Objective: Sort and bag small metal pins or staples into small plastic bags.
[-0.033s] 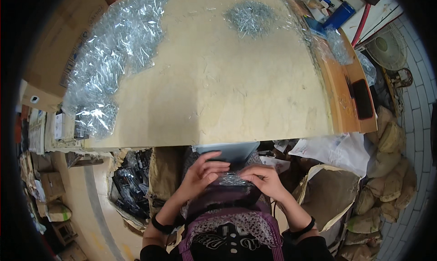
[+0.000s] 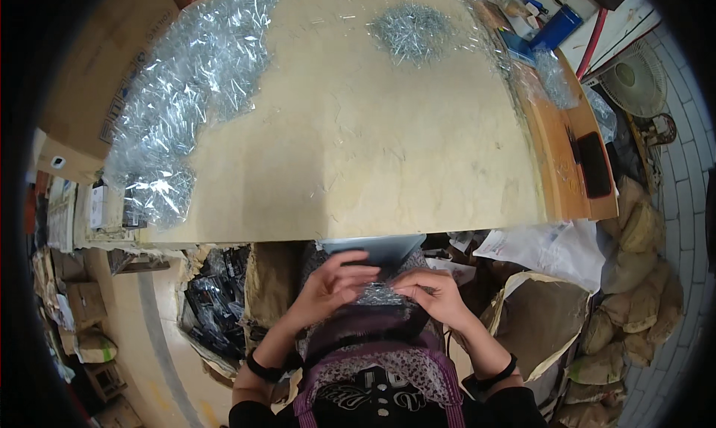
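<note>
Just below the table's front edge, my left hand (image 2: 333, 286) hovers over my lap, its fingers stretched out toward the right and the thumb held apart. My right hand (image 2: 432, 294) faces it with thumb and fingertips pinched together; what they grip is too small to make out. Between the fingertips and just beneath them lies a small heap of shiny, clear and silvery pieces (image 2: 378, 294). Behind the hands, a grey-blue flat panel (image 2: 395, 247) reaches to the table edge, partly covered by my left fingers.
On the wooden table (image 2: 403, 174), a large heap of clear plastic pieces (image 2: 186, 85) spreads along the left. A pile of thin metal pieces (image 2: 412, 32) lies at the back. A phone (image 2: 594, 163) rests at the right. Below stand an open sack (image 2: 537, 323) and a bin of black parts (image 2: 214, 297).
My left fingers have shifted slightly and drawn closer together. The right hand stays nearly in place, still pinching.
</note>
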Demonstrator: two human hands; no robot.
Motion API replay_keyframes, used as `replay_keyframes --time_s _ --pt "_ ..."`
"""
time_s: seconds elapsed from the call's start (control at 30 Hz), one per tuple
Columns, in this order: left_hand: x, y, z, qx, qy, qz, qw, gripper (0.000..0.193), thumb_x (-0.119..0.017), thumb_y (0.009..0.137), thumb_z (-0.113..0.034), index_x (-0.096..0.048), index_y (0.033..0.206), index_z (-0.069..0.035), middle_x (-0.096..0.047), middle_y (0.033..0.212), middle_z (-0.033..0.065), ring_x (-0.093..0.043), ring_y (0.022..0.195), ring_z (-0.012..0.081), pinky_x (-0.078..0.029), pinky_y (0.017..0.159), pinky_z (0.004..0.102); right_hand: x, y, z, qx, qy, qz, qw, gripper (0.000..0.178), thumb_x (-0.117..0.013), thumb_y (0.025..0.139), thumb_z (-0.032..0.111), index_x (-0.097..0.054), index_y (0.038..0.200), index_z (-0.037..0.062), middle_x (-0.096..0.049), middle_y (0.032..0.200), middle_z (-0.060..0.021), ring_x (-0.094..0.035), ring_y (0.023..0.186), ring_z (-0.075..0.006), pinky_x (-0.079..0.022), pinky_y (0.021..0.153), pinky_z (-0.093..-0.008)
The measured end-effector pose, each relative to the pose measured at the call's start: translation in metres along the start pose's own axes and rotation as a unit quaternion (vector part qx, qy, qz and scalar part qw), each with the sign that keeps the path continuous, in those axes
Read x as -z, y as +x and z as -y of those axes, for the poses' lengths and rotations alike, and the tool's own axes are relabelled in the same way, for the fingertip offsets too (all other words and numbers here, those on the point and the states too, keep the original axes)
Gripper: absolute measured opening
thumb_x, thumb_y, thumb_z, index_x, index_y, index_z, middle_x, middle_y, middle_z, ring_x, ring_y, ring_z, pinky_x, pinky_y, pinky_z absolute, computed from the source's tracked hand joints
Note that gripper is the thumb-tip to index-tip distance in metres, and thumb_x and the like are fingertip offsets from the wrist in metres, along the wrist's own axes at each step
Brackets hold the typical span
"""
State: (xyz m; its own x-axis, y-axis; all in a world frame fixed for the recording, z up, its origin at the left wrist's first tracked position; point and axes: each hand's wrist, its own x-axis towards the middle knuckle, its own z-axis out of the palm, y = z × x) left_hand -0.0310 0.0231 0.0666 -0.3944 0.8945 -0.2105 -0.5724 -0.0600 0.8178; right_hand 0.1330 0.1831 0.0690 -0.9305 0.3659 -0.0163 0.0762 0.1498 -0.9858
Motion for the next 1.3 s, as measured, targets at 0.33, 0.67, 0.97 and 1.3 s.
replay_keyframes --time_s 0.33,0.67,0.97,1.3 --pt "0.0 0.016 -0.015 0.102 0.086 0.053 0.99 0.05 -0.074 0.071 0.006 -0.054 0.117 0.003 -0.063 0.106 0.0066 -0.06 0.096 0.0131 -0.05 0.087 0.0286 0.001 0.045 0.036 0.215 -0.246 0.079 0.942 0.036 -0.067 0.078 0.009 -0.058 0.113 0.0054 -0.054 0.103 -0.011 -0.053 0.091 -0.0253 -0.039 0.087 -0.0333" --pt "-0.003 0.019 -0.024 0.029 0.212 0.027 0.977 0.037 -0.075 0.076 -0.006 -0.059 0.109 0.003 -0.064 0.1 0.004 -0.058 0.092 0.008 -0.048 0.082 0.0235 0.009 0.071 0.052 0.221 -0.204 0.022 0.954 0.01 -0.067 0.075 0.006 -0.066 0.085 0.0052 -0.057 0.081 -0.0058 -0.053 0.077 -0.0224 -0.039 0.071 -0.0327" --pt "-0.019 0.049 -0.09 -0.115 0.361 0.063 0.923 0.024 -0.073 0.077 -0.005 -0.063 0.098 0.001 -0.067 0.09 0.0059 -0.06 0.082 0.008 -0.049 0.073 0.0241 0.019 0.102 0.092 0.362 -0.218 -0.016 0.906 0.012 -0.064 0.073 0.004 -0.063 0.085 0.0041 -0.053 0.081 -0.0073 -0.052 0.077 -0.0241 -0.039 0.072 -0.0338" --pt "0.004 0.107 -0.108 -0.206 0.364 -0.012 0.908 0.021 -0.071 0.076 0.003 -0.062 0.095 0.003 -0.058 0.1 0.0068 -0.059 0.091 0.0144 -0.049 0.076 0.0246 0.217 0.207 0.016 0.074 -0.455 -0.131 0.878 0.037 -0.06 0.083 0.019 -0.055 0.118 0.0055 -0.055 0.116 -0.0202 -0.054 0.105 -0.036 -0.041 0.093 -0.0423"
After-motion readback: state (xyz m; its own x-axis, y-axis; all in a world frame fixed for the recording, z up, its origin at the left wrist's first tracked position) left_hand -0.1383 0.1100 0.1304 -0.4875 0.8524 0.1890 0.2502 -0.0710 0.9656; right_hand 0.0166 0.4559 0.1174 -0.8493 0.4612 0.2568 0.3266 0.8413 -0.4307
